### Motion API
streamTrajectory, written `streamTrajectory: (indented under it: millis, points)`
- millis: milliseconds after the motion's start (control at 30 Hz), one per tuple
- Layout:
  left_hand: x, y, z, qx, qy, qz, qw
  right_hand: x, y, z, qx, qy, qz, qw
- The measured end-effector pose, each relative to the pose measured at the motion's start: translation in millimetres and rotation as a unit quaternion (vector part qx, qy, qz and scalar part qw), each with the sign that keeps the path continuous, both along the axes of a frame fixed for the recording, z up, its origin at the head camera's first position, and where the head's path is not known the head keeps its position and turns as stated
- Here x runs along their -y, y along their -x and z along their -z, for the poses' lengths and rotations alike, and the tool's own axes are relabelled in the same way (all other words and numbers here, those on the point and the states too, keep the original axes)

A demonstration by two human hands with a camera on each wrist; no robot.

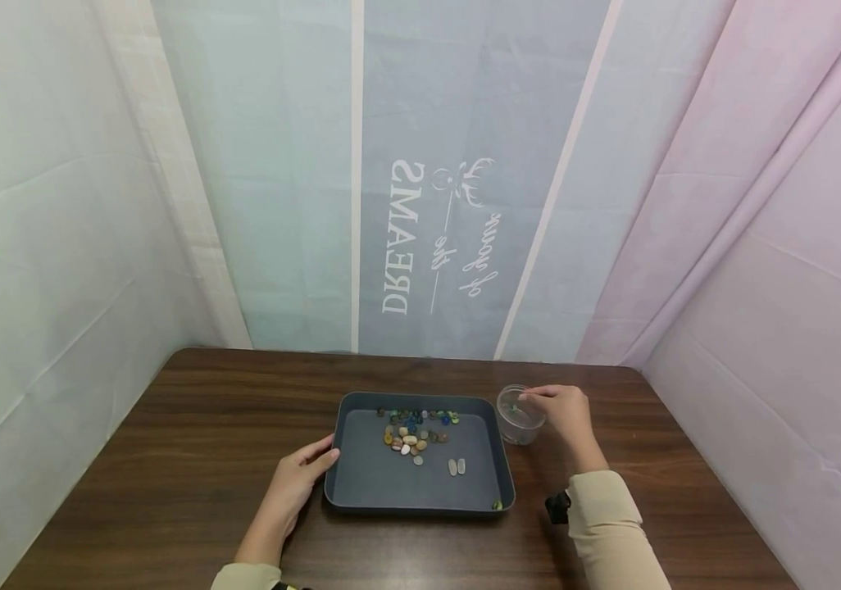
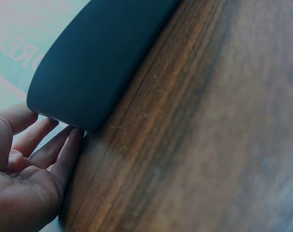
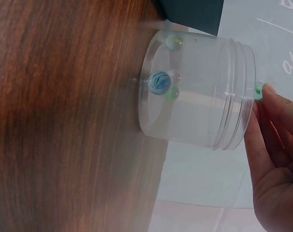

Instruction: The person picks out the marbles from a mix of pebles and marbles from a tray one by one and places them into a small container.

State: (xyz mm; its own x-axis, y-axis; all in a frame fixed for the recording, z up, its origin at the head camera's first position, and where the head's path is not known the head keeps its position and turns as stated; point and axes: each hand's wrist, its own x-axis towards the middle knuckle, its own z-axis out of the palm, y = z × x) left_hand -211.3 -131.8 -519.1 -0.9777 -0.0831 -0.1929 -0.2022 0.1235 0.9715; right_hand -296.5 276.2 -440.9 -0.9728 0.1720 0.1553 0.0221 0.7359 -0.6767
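Note:
My right hand [image 1: 564, 410] pinches a green glass marble [image 3: 258, 90] between thumb and fingertips, right at the mouth of a clear plastic jar [image 3: 197, 116]. Several marbles lie at the bottom of that jar, among them a blue swirled marble [image 3: 160, 82]. At the left side of a dark grey tray [image 1: 420, 487], my left hand [image 1: 295, 483] holds the edge, thumb over the rim and fingers against the outer wall. Inside the tray, glass marbles [image 1: 411, 428] are grouped toward the back, with smooth pebbles [image 1: 409, 440] in front of them.
Two pale oblong stones [image 1: 456, 467] lie apart in the tray's right half, and a yellow-green marble [image 1: 497, 506] sits in its near right corner. The jar stands close to the tray's right side on a brown wooden table [image 1: 243, 418]. Fabric curtains [image 1: 302, 205] enclose the table.

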Motion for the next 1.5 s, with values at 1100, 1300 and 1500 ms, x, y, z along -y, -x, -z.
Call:
streamTrajectory:
  millis: [1100, 1300, 1500]
  points:
    - [2.7, 5.8, -3.9, -0.008, 0.009, 0.014, 0.9998, 3.1, 4.4, 5.8, 0.028, 0.059, 0.008, 0.9978]
    - [3.4, 7.0, -6.0, -0.005, 0.01, 0.015, 0.9998, 3.9, 5.0, 5.8, 0.028, 0.067, 0.012, 0.9973]
    - [3.4, 7.1, -7.5, -0.008, 0.01, 0.015, 0.9998, 4.6, 5.5, 4.5, 0.029, 0.078, 0.01, 0.9965]
